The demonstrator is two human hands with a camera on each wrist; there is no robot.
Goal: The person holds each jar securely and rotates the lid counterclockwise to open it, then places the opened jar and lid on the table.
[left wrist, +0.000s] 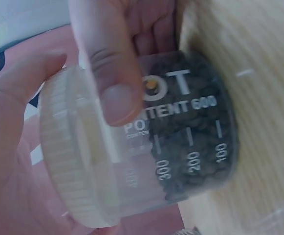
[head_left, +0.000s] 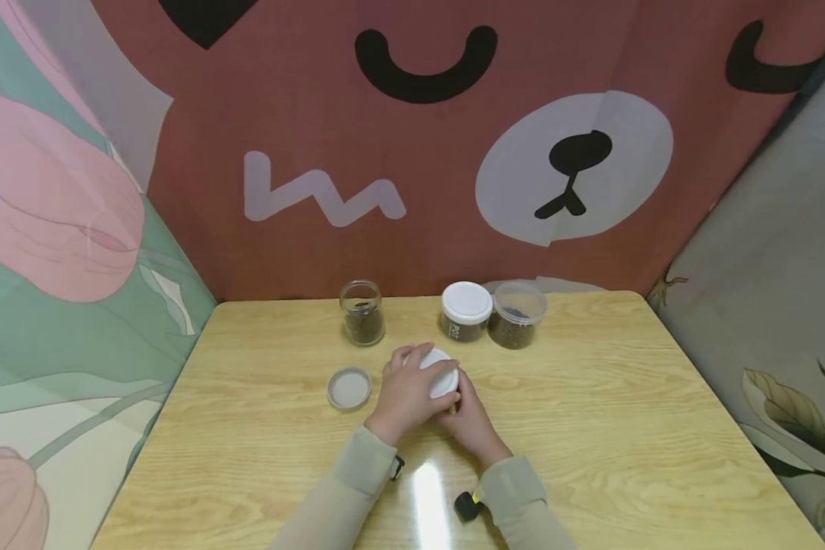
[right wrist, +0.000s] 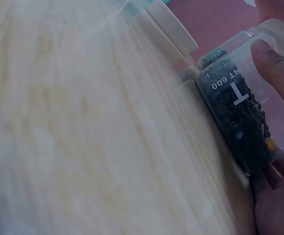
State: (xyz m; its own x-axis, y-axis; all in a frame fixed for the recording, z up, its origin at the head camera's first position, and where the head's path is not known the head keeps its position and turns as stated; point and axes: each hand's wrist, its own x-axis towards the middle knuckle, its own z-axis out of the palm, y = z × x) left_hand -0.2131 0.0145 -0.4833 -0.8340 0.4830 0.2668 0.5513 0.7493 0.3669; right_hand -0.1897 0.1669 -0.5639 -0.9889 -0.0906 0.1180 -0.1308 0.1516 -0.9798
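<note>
A clear plastic jar (left wrist: 190,127) printed "POT CONTENT 600" is part filled with dark pellets, and one orange piece shows among them. It stands on the table in front of me. My left hand (head_left: 406,393) lies over its white lid (head_left: 444,382), with fingers and thumb curled round the rim. The right hand (head_left: 473,428) grips the jar's body from the right, and its thumb (left wrist: 120,98) presses on the wall in the left wrist view. In the right wrist view the pellets (right wrist: 229,112) fill the lower part of the jar.
Behind, a jar with a white lid (head_left: 467,302) touches a clear jar (head_left: 514,328) of dark grains. Left of them stands another clear jar (head_left: 364,325) with dark contents. A round lid (head_left: 349,388) lies near my left hand. A patterned cloth wall (head_left: 302,260) borders the table's back edge.
</note>
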